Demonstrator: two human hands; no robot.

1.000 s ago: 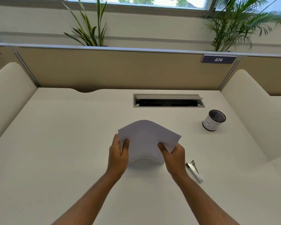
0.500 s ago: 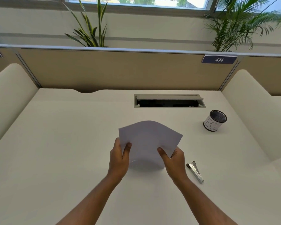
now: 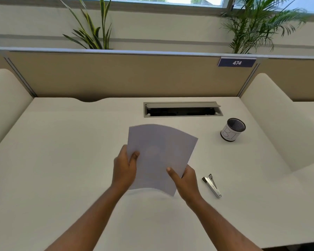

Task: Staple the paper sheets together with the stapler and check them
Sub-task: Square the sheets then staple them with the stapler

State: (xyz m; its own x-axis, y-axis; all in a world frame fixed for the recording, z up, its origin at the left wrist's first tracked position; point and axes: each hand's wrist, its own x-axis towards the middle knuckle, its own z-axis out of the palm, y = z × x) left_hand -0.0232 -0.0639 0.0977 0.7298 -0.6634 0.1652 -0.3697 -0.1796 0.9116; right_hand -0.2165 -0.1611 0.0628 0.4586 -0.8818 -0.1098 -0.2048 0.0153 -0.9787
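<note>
White paper sheets [image 3: 159, 153] are held up above the middle of the desk, slightly bowed and tilted, their lower edge off the surface. My left hand [image 3: 124, 168] grips their left edge with the thumb on the front. My right hand [image 3: 186, 180] pinches the lower right edge, thumb on top. A small silver stapler [image 3: 212, 185] lies flat on the desk just right of my right hand, untouched.
A black mesh pen cup [image 3: 233, 130] with a white label stands at the back right. An open cable slot [image 3: 182, 109] is set into the white desk [image 3: 62, 160] behind the sheets. Beige partition walls close off the back and both sides.
The sheets have been lifted and tipped more upright, so more of their face shows. Both hands keep their hold. The stapler has not moved.
</note>
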